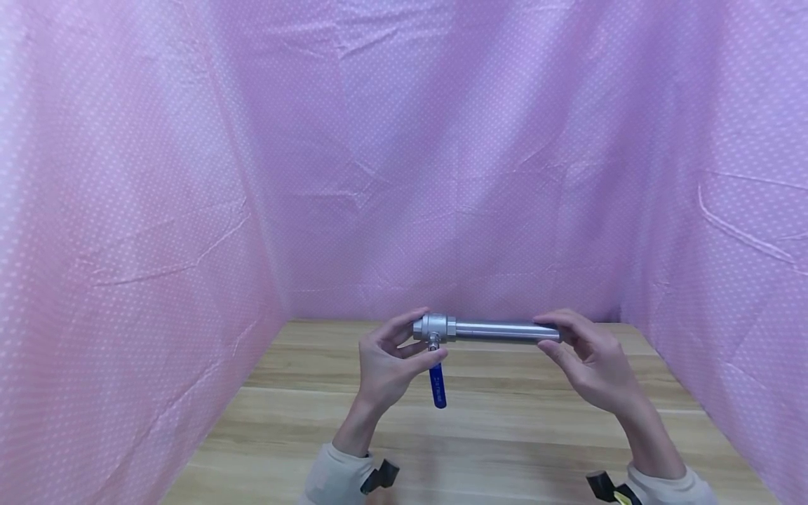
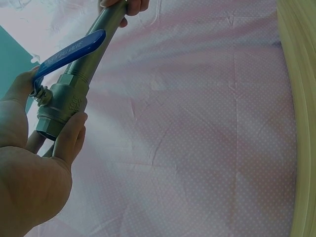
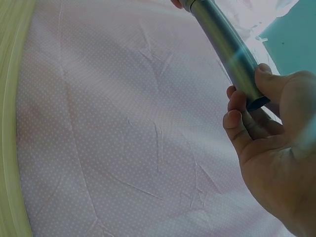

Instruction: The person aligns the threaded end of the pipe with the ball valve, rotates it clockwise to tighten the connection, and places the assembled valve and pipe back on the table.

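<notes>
A silver ball valve [image 1: 435, 327] with a blue lever handle [image 1: 438, 386] is joined to the left end of a shiny metal pipe [image 1: 499, 331]. Both are held up level in the head view. My left hand [image 1: 386, 368] grips the valve body, its thumb across the base of the lever. The fingers of my right hand [image 1: 596, 368] pinch the pipe's free end. In the left wrist view the valve's open end [image 2: 47, 129] faces my palm, and the lever slants over the pipe. The pipe's open end [image 3: 257, 103] shows between right thumb and fingers in the right wrist view.
Below the hands lies a wood-grain table [image 1: 480, 435]. Pink dotted cloth [image 1: 454, 175] hangs behind it and along both sides. Each sleeve, such as the left sleeve [image 1: 331, 477], has a dark wrist camera mount [image 1: 381, 477] close by.
</notes>
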A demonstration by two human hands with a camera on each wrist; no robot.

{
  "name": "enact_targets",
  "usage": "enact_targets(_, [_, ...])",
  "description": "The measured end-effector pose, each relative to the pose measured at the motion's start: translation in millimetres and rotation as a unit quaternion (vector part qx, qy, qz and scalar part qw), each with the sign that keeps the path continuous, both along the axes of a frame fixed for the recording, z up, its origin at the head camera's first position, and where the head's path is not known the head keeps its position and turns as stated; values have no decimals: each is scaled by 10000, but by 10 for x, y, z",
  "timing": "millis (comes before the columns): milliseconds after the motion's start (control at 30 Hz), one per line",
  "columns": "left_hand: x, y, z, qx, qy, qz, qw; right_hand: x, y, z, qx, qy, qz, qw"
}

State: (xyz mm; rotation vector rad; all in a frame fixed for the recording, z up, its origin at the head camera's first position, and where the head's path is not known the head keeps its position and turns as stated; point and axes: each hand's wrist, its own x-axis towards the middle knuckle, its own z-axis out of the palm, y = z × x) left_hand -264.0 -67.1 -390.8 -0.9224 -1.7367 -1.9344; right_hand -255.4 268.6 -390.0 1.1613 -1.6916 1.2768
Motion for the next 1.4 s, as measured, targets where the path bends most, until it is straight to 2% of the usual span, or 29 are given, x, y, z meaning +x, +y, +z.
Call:
enact_targets(133, [-3, 0, 3, 4, 60, -27, 10000, -4, 9, -18, 44, 34, -253, 9997])
enact_targets(233, [-4, -1, 4, 10, 48, -33, 10000, -11, 8, -20, 19, 19, -257, 9997])
enact_targets(467, [-2, -2, 5, 9, 77, -10, 10000, -14, -2, 9, -136, -92, 477, 9987])
enact_targets(600, [-6, -1, -1, -21, 84, 9, 10000, -14, -2, 18, -99, -114, 658, 9977])
enact_targets(1067, [-6, 4, -8, -57, 135, 70, 9999, -26, 6, 3, -48, 10, 453, 9990])
enact_targets(1200, [-7, 4, -12, -59, 61, 81, 9999, -23, 5, -2, -33, 23, 213, 9998])
enact_targets(1400, [-7, 3, -16, -61, 23, 70, 10000, -16, 14, -28, 128, 84, -367, 9992])
